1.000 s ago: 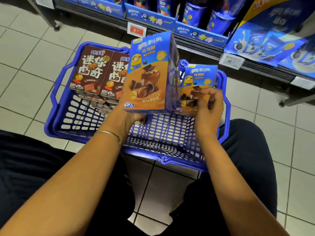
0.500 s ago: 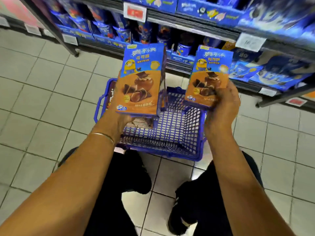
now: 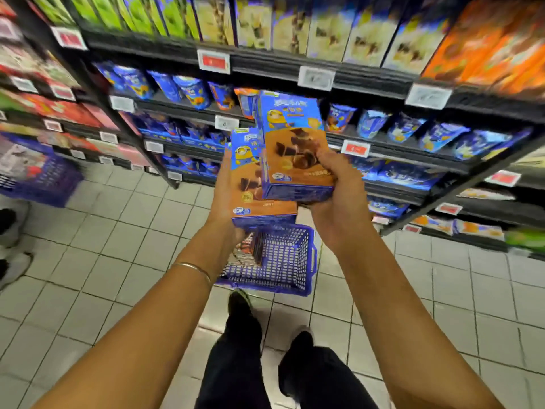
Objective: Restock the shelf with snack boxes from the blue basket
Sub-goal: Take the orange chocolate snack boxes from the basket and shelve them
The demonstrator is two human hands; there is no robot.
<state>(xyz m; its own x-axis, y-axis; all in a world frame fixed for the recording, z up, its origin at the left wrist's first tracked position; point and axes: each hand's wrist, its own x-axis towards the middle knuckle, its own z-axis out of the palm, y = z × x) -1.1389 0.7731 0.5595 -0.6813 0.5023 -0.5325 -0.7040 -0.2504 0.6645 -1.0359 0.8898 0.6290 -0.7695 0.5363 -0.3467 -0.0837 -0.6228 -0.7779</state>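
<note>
I stand facing the shelf, both arms raised. My left hand (image 3: 225, 190) grips a blue and orange snack box (image 3: 250, 184) by its left edge. My right hand (image 3: 339, 184) grips a second, matching snack box (image 3: 295, 149), which overlaps the first one in front and to the right. The blue basket (image 3: 283, 261) sits on the floor below the boxes, with dark brown boxes (image 3: 247, 246) still leaning in its left side. The shelf (image 3: 354, 81) rises right behind the held boxes, stocked with blue bags and tall boxes.
The black shelf unit has red and white price tags (image 3: 213, 60) on its edges. A second blue basket (image 3: 44, 178) with goods stands at the left. Another person's shoes (image 3: 11, 261) show at the left edge. My own feet (image 3: 241, 305) stand on the grey tiled floor.
I have risen from a crouch over the basket. Both hands lifted their boxes up towards the shelf and brought them together, so the right box now overlaps the left one.
</note>
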